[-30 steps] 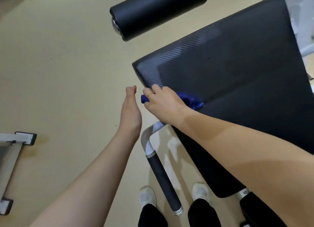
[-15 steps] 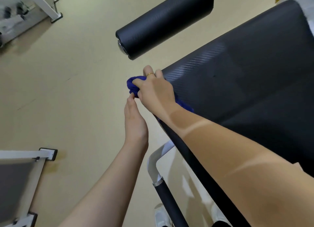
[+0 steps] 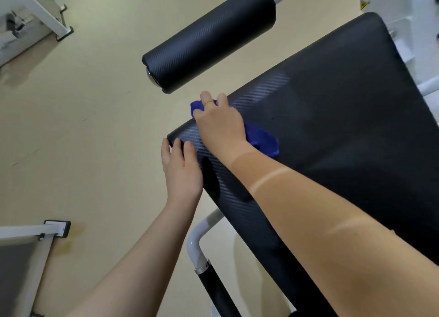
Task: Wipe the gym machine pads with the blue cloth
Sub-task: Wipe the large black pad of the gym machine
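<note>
Two hands working: left hand (image 3: pixel 181 168) flat and open, bracing the near corner of the flat pad (image 3: pixel 332 117); right hand (image 3: pixel 219 124) closed on the one blue cloth (image 3: pixel 263 138), pressing it onto the pad's front edge. Step looks like edge wiping; next probably needs a sweep across the pad. Beyond, one roller pad (image 3: pixel 209 36), seemingly unwiped. Two pads total.
</note>
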